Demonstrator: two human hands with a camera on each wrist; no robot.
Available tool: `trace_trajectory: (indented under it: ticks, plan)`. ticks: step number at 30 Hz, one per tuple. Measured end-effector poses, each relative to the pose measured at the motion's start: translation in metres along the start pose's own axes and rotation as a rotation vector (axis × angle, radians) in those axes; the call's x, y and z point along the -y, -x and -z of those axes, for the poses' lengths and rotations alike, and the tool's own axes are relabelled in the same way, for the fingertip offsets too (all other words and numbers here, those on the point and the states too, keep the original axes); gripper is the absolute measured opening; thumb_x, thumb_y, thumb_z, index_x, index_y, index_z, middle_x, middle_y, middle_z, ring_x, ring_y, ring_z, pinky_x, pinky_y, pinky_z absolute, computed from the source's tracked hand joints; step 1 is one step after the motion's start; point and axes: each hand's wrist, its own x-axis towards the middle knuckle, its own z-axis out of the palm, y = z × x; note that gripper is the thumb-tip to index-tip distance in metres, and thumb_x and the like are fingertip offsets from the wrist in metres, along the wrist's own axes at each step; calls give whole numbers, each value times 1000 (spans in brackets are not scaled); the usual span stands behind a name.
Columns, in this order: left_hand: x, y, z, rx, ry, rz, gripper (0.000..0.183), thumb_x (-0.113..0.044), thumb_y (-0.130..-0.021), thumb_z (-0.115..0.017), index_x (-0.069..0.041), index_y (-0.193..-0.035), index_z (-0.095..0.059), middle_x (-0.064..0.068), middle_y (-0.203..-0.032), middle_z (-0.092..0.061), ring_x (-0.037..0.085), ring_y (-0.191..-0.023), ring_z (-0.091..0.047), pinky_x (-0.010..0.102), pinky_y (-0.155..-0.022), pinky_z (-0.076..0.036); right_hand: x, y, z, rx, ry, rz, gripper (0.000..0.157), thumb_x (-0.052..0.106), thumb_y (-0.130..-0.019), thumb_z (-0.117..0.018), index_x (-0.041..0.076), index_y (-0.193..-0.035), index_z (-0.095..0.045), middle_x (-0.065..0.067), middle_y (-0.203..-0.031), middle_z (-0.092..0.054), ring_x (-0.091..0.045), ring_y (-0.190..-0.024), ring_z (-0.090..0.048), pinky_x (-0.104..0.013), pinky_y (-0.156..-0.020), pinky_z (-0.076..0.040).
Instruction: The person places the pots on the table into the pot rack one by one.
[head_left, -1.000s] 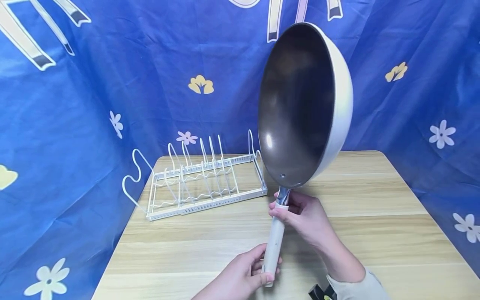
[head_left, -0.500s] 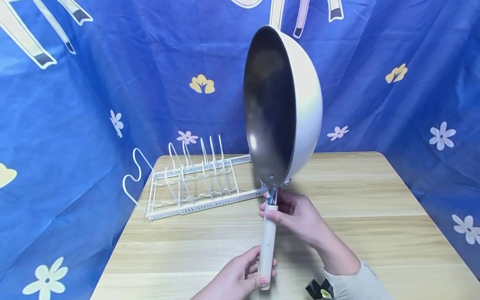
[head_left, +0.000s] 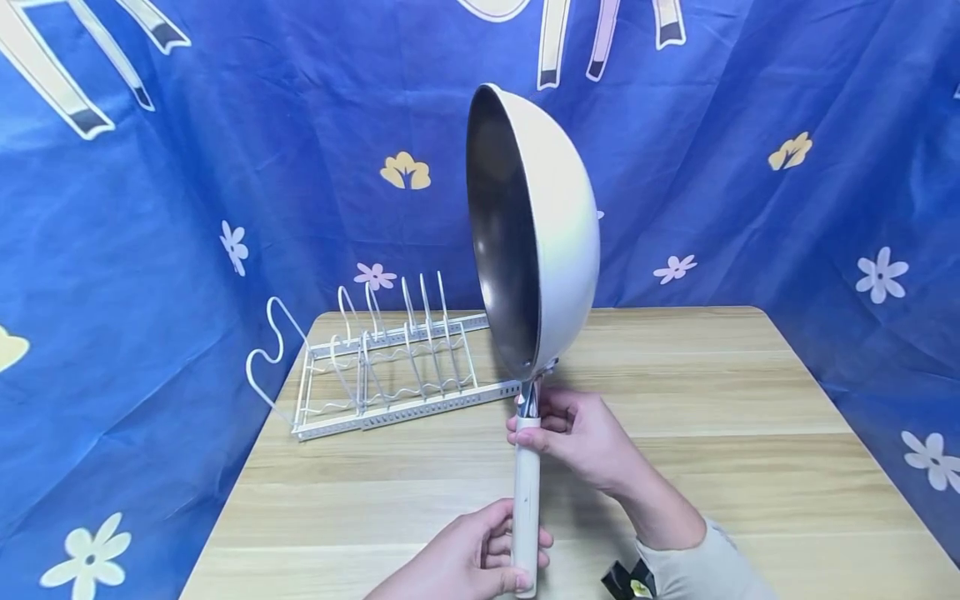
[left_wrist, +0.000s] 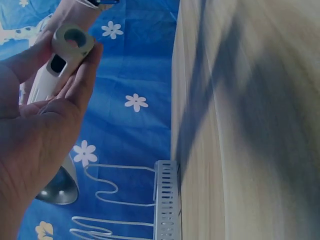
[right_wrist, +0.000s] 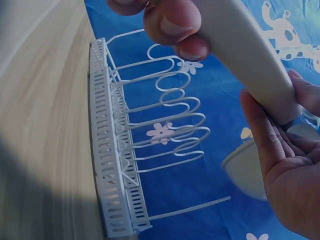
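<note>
A deep white wok [head_left: 566,225] with a dark inside stands tilted up in the head view, its hollow facing left. My right hand [head_left: 588,442] grips the top of its pale handle [head_left: 527,500], just under the metal neck. The handle's lower end is held by my left hand [head_left: 465,554], thumb on the near side and fingers behind. In the left wrist view the handle's holed end [left_wrist: 59,45] shows between the left thumb and fingers. Right fingertips [right_wrist: 175,22] curl at the handle in the right wrist view.
A white wire pan rack [head_left: 420,409] lies on the wooden table [head_left: 712,467] to the left; the wok hides its right end. Blue patterned cloth [head_left: 750,225] surrounds the table. A rounded pale shape [right_wrist: 245,167] shows beside the left hand in the right wrist view.
The wok has moved left and turned, so more of its white outside and less of its dark inside shows. Both hands have kept their grip on the handle and shifted left with it.
</note>
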Motion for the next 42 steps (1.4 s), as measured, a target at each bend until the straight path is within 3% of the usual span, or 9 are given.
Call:
trace_trajectory:
  ticks: [7,13,23,32,42]
  plan:
    - [0,4,4,9,22,14,59,-9,-100,-77,7,-148,-45,36,-140,-65,2,-120,-74,14,-100,-58,-3,-7,-8,14,10,-40,37,13,-96,-82,-9,-123,-70,-25,-112,-81,-12,-98,-81,-25,-92,-66]
    - [4,7,6,7,87,56,56,-7,-101,-76,7,-146,-46,24,-137,-70,3,-116,-75,16,-98,-60,-9,-14,-12,41,-27,-61,41,10,-96,-81,-11,-128,-67,-30,-115,-79,-11,-96,-81,-26,-93,-66]
    - [10,11,11,31,152,42,55,-8,-103,-73,9,-146,-44,22,-137,-69,6,-118,-76,17,-99,-59,-20,-22,-18,73,-80,-96,47,8,-97,-79,-13,-135,-63,-30,-113,-79,-13,-95,-81,-29,-95,-66]
    - [16,14,14,20,201,76,59,-7,-102,-74,14,-146,-42,17,-134,-71,8,-116,-77,18,-96,-60,-33,-28,-24,65,-93,-165,45,7,-97,-78,-14,-135,-63,-28,-113,-79,-23,-98,-83,-31,-95,-66]
    - [21,17,21,12,186,77,55,-9,-103,-74,13,-144,-44,25,-134,-69,11,-117,-76,19,-97,-61,-42,-37,-29,61,-78,-185,39,11,-97,-80,-11,-128,-68,-25,-107,-81,-17,-92,-82,-29,-92,-66]
